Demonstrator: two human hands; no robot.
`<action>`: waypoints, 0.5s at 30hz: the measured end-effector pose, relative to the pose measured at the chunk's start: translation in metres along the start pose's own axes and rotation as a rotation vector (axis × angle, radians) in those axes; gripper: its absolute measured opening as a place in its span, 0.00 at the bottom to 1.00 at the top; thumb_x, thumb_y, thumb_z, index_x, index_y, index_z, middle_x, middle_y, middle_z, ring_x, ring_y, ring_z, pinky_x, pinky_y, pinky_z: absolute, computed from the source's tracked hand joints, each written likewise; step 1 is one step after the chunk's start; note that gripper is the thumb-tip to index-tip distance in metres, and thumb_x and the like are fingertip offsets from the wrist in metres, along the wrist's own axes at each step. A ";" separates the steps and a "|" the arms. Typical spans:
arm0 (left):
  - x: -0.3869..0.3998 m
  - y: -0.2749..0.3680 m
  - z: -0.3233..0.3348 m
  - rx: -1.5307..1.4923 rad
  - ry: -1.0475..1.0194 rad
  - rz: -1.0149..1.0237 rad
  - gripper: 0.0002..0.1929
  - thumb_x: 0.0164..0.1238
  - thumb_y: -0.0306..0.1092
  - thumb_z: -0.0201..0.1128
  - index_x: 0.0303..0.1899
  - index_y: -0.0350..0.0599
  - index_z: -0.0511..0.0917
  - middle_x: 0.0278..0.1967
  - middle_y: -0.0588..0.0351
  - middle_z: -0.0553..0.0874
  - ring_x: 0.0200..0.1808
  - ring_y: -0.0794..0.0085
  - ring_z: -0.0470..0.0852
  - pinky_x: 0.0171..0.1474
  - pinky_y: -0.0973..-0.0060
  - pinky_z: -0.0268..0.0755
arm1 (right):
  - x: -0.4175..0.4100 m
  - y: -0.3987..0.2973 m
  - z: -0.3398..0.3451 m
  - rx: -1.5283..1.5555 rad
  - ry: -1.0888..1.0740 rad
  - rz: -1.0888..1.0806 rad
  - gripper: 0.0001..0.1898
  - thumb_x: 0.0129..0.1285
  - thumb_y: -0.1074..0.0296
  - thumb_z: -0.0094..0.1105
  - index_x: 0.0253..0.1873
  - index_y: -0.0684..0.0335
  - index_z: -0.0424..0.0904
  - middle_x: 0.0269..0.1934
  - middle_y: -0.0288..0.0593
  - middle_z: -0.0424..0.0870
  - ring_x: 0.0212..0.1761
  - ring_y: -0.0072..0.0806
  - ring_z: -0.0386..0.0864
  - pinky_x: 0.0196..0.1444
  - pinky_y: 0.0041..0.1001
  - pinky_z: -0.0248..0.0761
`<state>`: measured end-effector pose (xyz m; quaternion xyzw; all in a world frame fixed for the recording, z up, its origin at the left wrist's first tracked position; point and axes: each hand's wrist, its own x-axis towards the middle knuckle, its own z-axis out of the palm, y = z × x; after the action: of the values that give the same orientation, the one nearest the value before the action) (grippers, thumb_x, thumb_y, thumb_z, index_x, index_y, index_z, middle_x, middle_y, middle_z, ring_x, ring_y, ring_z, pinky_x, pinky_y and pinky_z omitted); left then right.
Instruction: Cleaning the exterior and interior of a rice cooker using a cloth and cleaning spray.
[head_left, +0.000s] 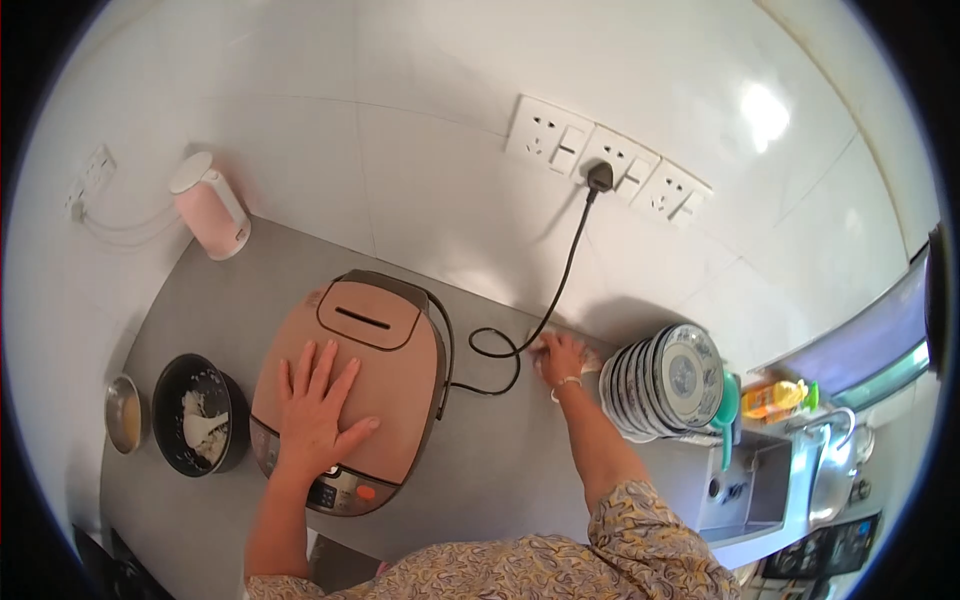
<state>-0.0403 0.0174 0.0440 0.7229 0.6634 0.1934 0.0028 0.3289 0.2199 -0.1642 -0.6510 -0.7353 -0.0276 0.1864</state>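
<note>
My left hand (315, 416) lies flat with its fingers spread on the closed lid of a rose-coloured rice cooker (397, 397). My right hand (561, 360) presses a pale, crumpled cloth (591, 360) on the grey countertop (495, 457) near the wall; its fingers are partly blurred. A black power cord (568, 262) runs from the cooker, loops beside my right hand and rises to a plug (600, 177) in the wall socket. Left of the cooker stands a black inner pot (238, 412) with some white rice (193, 403) and a white rice paddle (202, 429).
A metal bowl (112, 416) sits at the far left, and a pink electric kettle (210, 214) at the back-left corner. Stacked patterned plates (686, 375) stand right of my right hand, beside a green-handled strainer or ladle (726, 409) and the sink (769, 480).
</note>
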 end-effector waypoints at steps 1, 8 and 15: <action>0.000 0.001 0.002 -0.003 -0.001 0.013 0.35 0.53 0.56 0.63 0.61 0.48 0.71 0.68 0.47 0.63 0.70 0.47 0.55 0.69 0.42 0.39 | 0.000 0.010 -0.001 -0.002 -0.123 -0.061 0.13 0.53 0.65 0.59 0.45 0.50 0.83 0.48 0.44 0.76 0.49 0.44 0.75 0.52 0.35 0.71; -0.007 -0.005 0.002 -0.015 -0.003 0.015 0.35 0.55 0.57 0.62 0.62 0.48 0.71 0.68 0.47 0.62 0.71 0.48 0.53 0.70 0.42 0.37 | 0.060 -0.027 -0.137 0.467 0.201 -0.056 0.14 0.52 0.68 0.57 0.45 0.61 0.81 0.39 0.51 0.78 0.38 0.45 0.78 0.42 0.37 0.73; -0.007 0.002 0.004 -0.036 0.009 0.022 0.35 0.56 0.56 0.62 0.62 0.47 0.70 0.68 0.46 0.62 0.71 0.48 0.52 0.70 0.42 0.36 | 0.111 -0.113 -0.304 0.237 0.747 -0.447 0.14 0.48 0.77 0.60 0.43 0.58 0.81 0.38 0.44 0.75 0.37 0.40 0.77 0.34 0.34 0.74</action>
<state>-0.0379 0.0119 0.0390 0.7289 0.6519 0.2087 0.0106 0.2831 0.2222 0.1753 -0.3956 -0.7382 -0.2158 0.5019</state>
